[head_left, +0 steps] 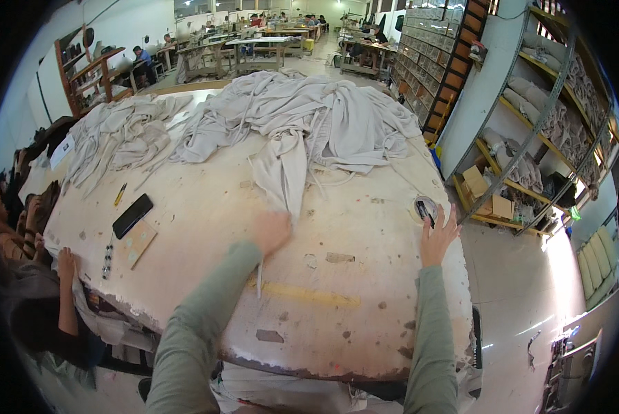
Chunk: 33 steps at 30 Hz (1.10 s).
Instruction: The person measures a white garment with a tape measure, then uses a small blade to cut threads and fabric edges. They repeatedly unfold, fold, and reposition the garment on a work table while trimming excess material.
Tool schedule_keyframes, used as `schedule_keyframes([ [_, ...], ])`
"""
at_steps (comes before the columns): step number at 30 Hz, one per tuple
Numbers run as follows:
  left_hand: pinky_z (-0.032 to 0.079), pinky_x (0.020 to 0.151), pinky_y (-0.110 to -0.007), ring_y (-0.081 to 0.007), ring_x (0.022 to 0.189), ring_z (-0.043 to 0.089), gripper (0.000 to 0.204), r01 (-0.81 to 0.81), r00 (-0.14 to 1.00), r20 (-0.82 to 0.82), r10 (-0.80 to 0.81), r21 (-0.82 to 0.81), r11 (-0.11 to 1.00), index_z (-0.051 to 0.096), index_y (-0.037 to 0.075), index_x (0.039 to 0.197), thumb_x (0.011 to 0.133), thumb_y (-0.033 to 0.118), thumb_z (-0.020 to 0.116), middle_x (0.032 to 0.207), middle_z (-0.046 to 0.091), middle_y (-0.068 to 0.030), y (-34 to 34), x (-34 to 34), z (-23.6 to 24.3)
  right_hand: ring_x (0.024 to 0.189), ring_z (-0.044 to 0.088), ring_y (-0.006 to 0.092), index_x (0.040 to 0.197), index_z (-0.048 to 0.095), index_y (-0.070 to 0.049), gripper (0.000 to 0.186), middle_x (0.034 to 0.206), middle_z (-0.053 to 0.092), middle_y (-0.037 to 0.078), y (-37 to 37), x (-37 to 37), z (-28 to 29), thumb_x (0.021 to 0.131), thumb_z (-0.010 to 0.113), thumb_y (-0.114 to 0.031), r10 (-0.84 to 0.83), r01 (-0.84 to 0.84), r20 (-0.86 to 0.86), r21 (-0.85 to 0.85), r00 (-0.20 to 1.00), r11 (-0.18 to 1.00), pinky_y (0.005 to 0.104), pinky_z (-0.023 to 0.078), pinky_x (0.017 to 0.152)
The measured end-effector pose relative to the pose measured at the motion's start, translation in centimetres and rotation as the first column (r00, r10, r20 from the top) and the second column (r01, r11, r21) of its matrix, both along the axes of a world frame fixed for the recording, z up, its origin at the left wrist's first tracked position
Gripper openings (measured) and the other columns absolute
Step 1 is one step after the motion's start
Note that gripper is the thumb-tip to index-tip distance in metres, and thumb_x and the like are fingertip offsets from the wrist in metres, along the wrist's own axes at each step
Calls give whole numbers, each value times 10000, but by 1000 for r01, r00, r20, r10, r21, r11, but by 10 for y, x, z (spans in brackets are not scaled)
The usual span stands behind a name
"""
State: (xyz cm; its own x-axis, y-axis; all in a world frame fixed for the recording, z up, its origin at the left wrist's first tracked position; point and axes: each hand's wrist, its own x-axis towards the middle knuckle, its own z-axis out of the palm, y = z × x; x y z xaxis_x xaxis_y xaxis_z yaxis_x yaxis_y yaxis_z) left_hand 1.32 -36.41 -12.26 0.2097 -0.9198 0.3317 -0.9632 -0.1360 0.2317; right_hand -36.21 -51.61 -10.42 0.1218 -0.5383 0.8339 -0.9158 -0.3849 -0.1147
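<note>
My left hand (271,231) is closed, slightly blurred, at the tip of a light grey garment (285,169) pulled toward me from the pile. A thin pale cord (259,279) hangs below that hand onto the table. At the table's right edge my right hand (439,238) has its fingers apart. Its fingertips are beside a roll of clear tape (425,201) and a small dark tool (430,219) whose kind I cannot make out; whether they touch is unclear.
The worn wooden table (364,310) carries a heap of grey garments (364,124) at its far side. On its left lie a black phone (132,216), a brown card (142,243) and a yellow pen (120,194). People sit at the left edge; shelves (530,117) stand right.
</note>
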Motion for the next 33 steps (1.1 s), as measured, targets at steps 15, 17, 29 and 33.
schedule_keyframes([
  [15, 506, 716, -402, -323, 760, 628, 205, 850, 355, -790, -499, 51, 525, 610, 15, 891, 871, 193, 511, 795, 625, -171, 271, -202, 53, 1142, 488, 400, 1275, 406, 96, 504, 1304, 456, 252, 264, 149, -8, 813, 535, -58, 792, -738, 298, 622, 533, 262, 448, 431, 927],
  [17, 489, 776, -392, -266, 844, 628, 181, 847, 139, -816, -561, -196, 494, 604, 13, 909, 878, 165, 511, 899, 626, -159, 271, -165, 69, 1154, 479, 402, 1254, 412, 93, 493, 1312, 431, 273, 285, 126, 7, 790, 520, -36, 841, -688, 220, 691, 494, 224, 414, 431, 950],
  [29, 407, 962, -461, -460, 1177, 439, 751, 86, 889, -453, -65, 24, 996, 311, -34, 1367, 807, 325, 661, 1287, 408, -303, 79, -95, 38, 919, 555, 275, 1145, 515, 10, 463, 1087, 527, 141, 362, 56, 80, 724, 615, -153, 968, -514, 181, 822, -172, -245, 341, 476, 831],
  [33, 470, 884, -402, -336, 971, 601, 577, -82, 797, -603, 28, -63, 995, 456, -48, 1289, 825, 255, 618, 1125, 586, -246, 62, -61, 73, 1019, 548, 340, 1092, 544, 0, 459, 1175, 527, 159, 310, 7, 130, 683, 682, -159, 922, -691, 198, 717, 333, 95, 396, 457, 880],
])
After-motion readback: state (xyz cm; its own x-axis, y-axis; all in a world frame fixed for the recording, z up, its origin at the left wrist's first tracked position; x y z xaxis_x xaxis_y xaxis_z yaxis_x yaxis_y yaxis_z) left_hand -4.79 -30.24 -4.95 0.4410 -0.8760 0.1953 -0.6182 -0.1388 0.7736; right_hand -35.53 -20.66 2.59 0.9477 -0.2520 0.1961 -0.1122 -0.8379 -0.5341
